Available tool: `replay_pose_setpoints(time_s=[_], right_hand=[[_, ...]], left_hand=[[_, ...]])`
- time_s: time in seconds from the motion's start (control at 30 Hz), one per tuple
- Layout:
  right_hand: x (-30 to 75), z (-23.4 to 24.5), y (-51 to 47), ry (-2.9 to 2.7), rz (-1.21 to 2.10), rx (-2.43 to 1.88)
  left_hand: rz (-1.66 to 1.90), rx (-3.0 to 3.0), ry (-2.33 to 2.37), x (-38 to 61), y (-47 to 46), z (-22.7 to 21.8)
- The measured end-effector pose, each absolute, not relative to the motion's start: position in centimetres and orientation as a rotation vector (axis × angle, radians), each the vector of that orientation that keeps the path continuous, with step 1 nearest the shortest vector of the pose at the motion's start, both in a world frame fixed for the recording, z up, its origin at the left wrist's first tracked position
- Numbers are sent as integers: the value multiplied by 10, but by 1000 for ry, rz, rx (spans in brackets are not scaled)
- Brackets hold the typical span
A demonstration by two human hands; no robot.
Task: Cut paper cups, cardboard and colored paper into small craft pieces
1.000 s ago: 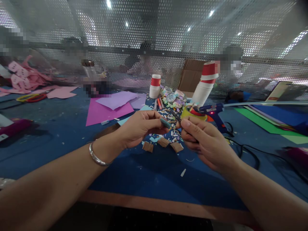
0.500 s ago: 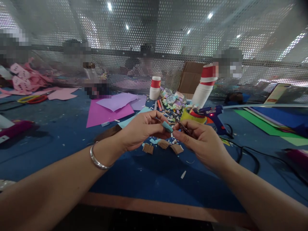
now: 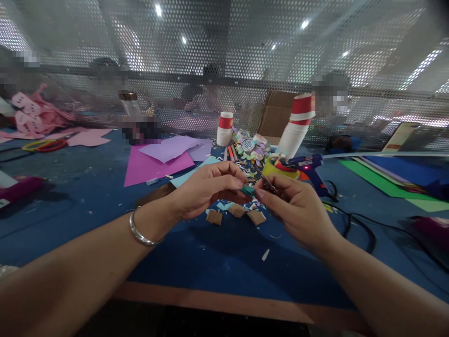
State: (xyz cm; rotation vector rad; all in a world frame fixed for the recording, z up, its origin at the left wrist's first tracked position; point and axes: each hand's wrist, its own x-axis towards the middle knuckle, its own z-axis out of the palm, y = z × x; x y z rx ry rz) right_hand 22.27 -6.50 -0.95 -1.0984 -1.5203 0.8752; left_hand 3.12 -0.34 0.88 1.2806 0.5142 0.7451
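My left hand (image 3: 205, 189) pinches a small folded piece of blue-green paper (image 3: 248, 190) between thumb and fingers. My right hand (image 3: 298, 206) is closed around small dark metal scissors (image 3: 267, 184), whose tips point up and to the left. The right thumb and fingertip also touch the near end of the paper. Both hands hover over the table, close together. Just below them lie several small brown cardboard pieces (image 3: 257, 216) and light blue paper scraps (image 3: 224, 206). The scissors' handles are hidden in the right hand.
Purple paper sheets (image 3: 168, 147) lie at the back left. Stacked paper cups (image 3: 294, 133) lean behind a yellow tape roll (image 3: 275, 166) and a blue glue gun (image 3: 308, 168) with a lit red light. A black cable (image 3: 372, 234) curves across the right. Coloured sheets (image 3: 382, 180) lie beyond.
The blue paper piece has turned and tilted between the hands, showing a thinner edge, and sits slightly further right. The left fingers have curled further over it. The view has shifted slightly.
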Motion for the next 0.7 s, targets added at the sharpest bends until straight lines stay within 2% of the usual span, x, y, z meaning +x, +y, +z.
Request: replay_pose_setpoints(time_s=[0.7], right_hand=[[224, -9, -67, -1554, 811, -1075]], left_hand=[[708, 1303, 446, 24, 2, 12]])
